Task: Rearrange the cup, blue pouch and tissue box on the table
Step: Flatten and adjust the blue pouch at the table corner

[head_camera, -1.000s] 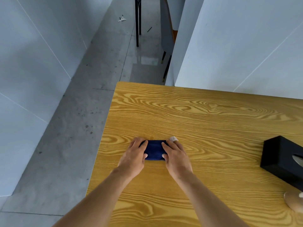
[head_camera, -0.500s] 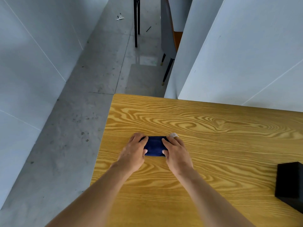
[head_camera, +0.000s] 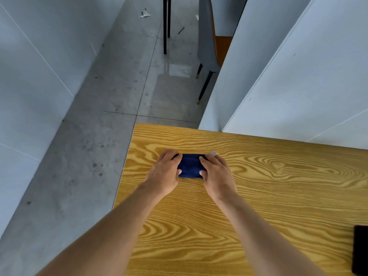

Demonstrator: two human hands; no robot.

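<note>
The blue pouch (head_camera: 190,165) is gripped at both ends, left hand (head_camera: 164,173) and right hand (head_camera: 218,176) curled round it w/ thumbs on top, just above frame centre near the table's (head_camera: 278,196) far-left corner. Vs. 1 s ago it has been slid further toward that corner. The tissue box (head_camera: 360,253) is now cut to a sliver at lower right, cup out of view, so prob. pouch placement is nearly done; box & cup are still to be handled.
</note>
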